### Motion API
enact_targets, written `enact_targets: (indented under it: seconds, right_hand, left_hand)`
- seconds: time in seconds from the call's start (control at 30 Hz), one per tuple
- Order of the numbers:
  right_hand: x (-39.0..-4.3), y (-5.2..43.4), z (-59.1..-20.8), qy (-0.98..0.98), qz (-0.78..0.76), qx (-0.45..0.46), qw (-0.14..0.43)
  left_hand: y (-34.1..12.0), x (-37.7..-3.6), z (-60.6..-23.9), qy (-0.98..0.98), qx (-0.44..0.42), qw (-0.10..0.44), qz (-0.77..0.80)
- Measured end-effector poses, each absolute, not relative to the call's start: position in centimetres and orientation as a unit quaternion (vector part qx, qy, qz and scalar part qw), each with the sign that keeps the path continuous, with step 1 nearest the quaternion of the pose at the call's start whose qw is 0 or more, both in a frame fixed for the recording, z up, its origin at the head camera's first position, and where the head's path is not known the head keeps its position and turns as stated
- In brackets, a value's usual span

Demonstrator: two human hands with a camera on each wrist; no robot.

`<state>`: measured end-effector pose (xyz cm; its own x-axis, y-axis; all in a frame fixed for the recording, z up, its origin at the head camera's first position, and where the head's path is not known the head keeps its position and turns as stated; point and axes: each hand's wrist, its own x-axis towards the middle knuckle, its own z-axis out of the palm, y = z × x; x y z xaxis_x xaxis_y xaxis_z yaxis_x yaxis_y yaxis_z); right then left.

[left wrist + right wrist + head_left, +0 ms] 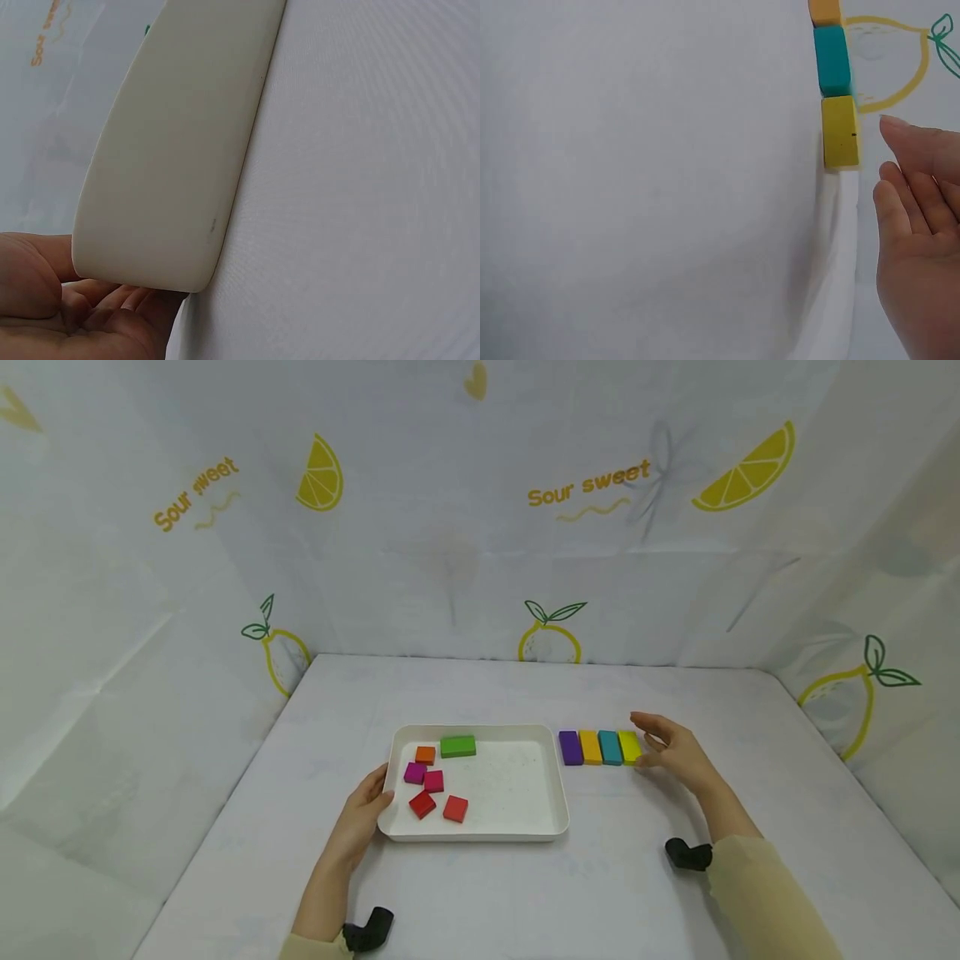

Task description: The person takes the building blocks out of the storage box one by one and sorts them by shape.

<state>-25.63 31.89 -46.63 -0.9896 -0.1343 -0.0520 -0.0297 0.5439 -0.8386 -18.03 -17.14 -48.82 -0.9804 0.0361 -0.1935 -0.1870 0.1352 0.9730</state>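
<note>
A white tray [558, 793] is being held at its near left corner by the left hand [365, 814], with the thumb lying over the rim and the fingers curled under the edge; in the left wrist view the tray's [172, 150] pale outer wall is being shown close up, with the left hand's fingers [105, 307] tucked beneath its corner. Inside the tray, toward its left side, small blocks are being kept: a green block [457, 746] at the far edge, an orange block [425, 755] just to its left, a magenta block [415, 772] and a pink block [433, 781] nearer, and two red blocks [422, 804] [455, 809] nearest of all.

Just to the right of the tray, a row of four blocks is being laid on the table [525, 893], side by side and touching: a purple block [571, 747], an orange-yellow block [590, 747], a teal block [610, 747] and a yellow block [629, 747]. The right hand [671, 752] is being held open just beside the yellow block at the row's right end, with relaxed fingers and nothing grasped. In the right wrist view the yellow block [840, 131] is being shown apart from the fingertips [900, 127] by a small gap.
</note>
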Motion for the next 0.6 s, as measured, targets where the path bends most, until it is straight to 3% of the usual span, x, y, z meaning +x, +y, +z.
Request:
enact_targets:
  seconds: [0.6]
  right_hand:
    - [-26.1, 22.6, -42.3, 0.843, -0.513, -0.156, 0.036]
  left_hand:
    - [-17.1, -17.9, -48.6, 0.750, -0.049, 0.089, 0.654]
